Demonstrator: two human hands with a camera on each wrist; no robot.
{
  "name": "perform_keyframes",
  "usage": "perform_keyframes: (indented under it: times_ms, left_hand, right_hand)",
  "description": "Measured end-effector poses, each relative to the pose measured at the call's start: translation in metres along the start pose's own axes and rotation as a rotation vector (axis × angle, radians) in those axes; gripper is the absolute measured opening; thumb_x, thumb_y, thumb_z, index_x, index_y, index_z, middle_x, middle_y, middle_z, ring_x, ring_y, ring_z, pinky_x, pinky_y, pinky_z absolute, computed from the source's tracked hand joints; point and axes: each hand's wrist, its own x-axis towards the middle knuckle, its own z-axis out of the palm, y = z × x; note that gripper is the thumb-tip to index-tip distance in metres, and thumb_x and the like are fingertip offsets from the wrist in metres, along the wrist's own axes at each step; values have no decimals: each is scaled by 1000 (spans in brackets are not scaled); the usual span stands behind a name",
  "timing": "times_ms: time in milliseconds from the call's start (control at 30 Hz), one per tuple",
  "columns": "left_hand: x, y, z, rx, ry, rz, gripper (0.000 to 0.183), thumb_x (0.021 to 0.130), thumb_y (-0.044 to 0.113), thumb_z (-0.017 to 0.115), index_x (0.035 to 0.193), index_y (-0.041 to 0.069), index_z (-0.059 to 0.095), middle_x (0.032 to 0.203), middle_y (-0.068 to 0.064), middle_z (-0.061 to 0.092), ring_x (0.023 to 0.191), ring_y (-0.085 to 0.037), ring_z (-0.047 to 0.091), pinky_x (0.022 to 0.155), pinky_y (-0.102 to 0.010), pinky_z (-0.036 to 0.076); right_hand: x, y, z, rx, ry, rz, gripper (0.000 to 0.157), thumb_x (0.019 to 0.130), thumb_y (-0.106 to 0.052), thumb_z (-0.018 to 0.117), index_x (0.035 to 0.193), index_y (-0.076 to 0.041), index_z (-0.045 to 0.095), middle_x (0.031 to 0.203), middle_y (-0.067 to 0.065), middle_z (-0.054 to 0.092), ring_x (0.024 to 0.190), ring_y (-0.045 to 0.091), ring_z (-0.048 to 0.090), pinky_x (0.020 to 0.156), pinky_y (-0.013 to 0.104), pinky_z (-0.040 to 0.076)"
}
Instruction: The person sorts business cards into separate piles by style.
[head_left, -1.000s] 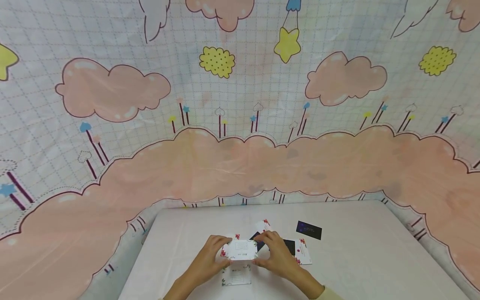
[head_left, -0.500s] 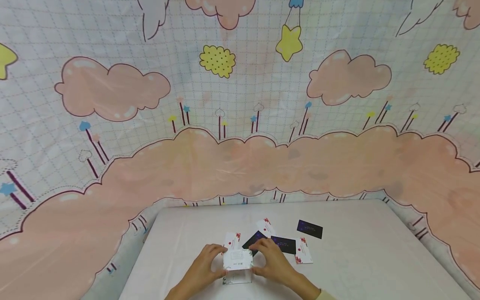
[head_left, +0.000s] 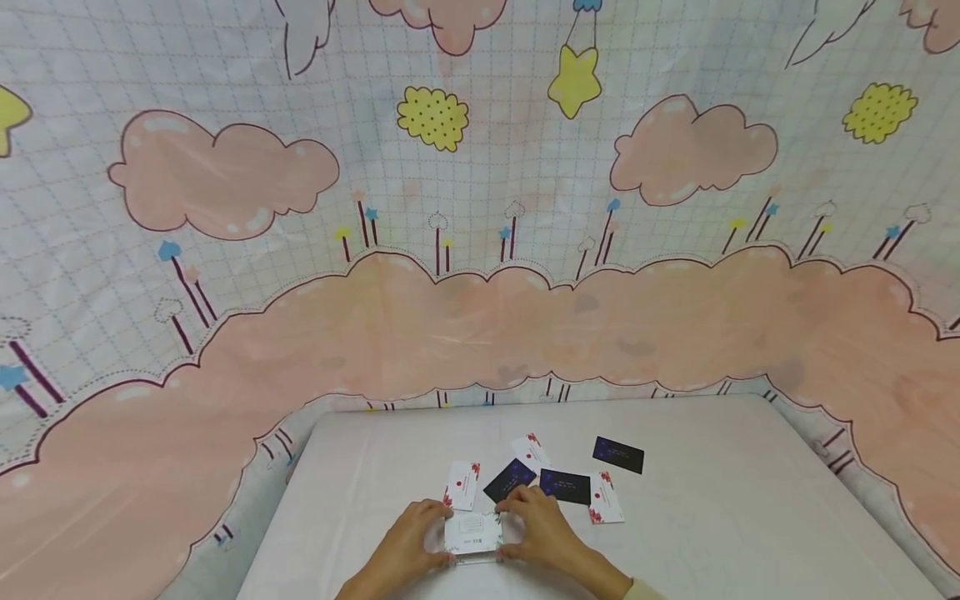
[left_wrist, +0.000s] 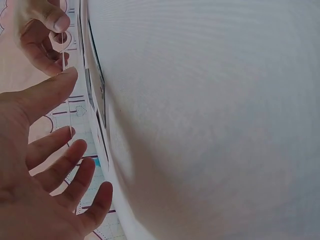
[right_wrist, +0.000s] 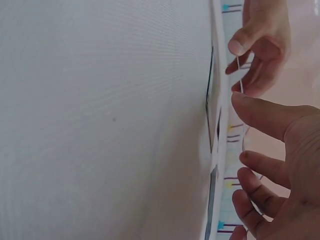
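Observation:
My left hand [head_left: 405,540] and right hand [head_left: 551,533] together hold a white business card [head_left: 472,532] with floral corners and small print. Thumb and index finger of each hand pinch it at its left and right ends. In the left wrist view the held card [left_wrist: 63,52] shows edge-on, raised off the table, and the left hand's other fingers [left_wrist: 82,177] are spread. Under it in the head view lies another white card [head_left: 477,561], mostly covered, with only its near edge showing. The right wrist view shows that lower card [right_wrist: 209,102] slightly bowed on the white tabletop.
Just beyond the hands lie a white card with red flowers [head_left: 461,485], a dark card [head_left: 511,481] and a second dark card [head_left: 565,486]. Farther out are white cards [head_left: 530,451] [head_left: 606,498] and another dark card [head_left: 618,455]. A patterned cloth [head_left: 480,325] rises behind the table.
Both hands have brought the held card down and toward the person, so it now covers most of the card below. The red-flowered card and dark cards behind have come into fuller view.

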Motion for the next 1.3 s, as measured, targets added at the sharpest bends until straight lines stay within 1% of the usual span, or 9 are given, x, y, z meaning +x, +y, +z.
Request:
perform_keyframes:
  times_ms: [267,367,500,667,800,933,1133,1233,1300]
  left_hand:
    - [-1,-3,5,5,-23,-23,51,70,30,86,114,13,66,125,-2,60,119,-28,51,104,-49,43]
    - [0,-3,7,7,-33,-29,50,69,29,86,112,12,66,125,-2,60,119,-29,50,104,-50,43]
    - [0,-2,6,16,-48,-33,51,69,30,86,112,12,67,124,-3,60,119,-30,50,103,-52,42]
    - [-1,0,4,21,-67,-20,54,69,30,86,115,8,67,124,-5,59,119,-33,49,103,-55,40]
    - [-1,1,2,29,-80,-17,57,70,31,85,117,6,66,125,-5,58,119,-33,48,102,-55,40]
    - [-1,1,3,37,-82,-18,58,71,31,85,119,5,65,125,-5,58,118,-32,49,101,-53,40]
    - [-2,-1,4,38,-71,-9,60,70,32,85,120,6,65,126,-5,58,118,-32,50,101,-52,41]
    - [-3,-2,4,33,-57,-6,57,71,32,84,119,8,65,126,-5,59,118,-32,50,101,-52,41]
    - [-5,-1,4,29,-35,2,56,72,30,84,120,7,64,126,-6,59,118,-32,51,101,-52,42]
  right_hand:
    - [-2,-2,4,-23,-50,12,52,66,-42,86,111,-21,71,106,-8,60,99,13,51,82,33,41]
    - [-2,-3,4,-22,-73,23,52,66,-44,86,111,-22,72,106,-8,59,98,13,50,81,32,39]
    - [-3,-4,3,-18,-90,32,53,66,-45,86,112,-22,72,105,-8,58,97,12,49,80,32,38]
    - [-2,-5,3,-20,-107,43,53,66,-45,85,112,-22,72,105,-9,57,96,12,48,82,34,39]
    - [-1,-6,4,-10,-118,55,53,67,-45,85,113,-22,72,104,-9,57,94,11,46,81,34,38]
    - [-1,-6,3,-3,-115,51,53,67,-44,85,113,-21,72,104,-9,56,93,10,45,79,32,37]
    - [-4,-7,0,-6,-114,54,53,67,-45,85,113,-21,71,105,-10,56,96,10,46,82,33,38]
    - [-6,-8,-3,5,-90,47,52,68,-44,85,112,-20,71,106,-10,57,96,10,47,83,33,39]
    - [-7,-7,-5,15,-55,33,50,68,-42,85,111,-19,71,105,-10,57,96,11,48,84,35,41]
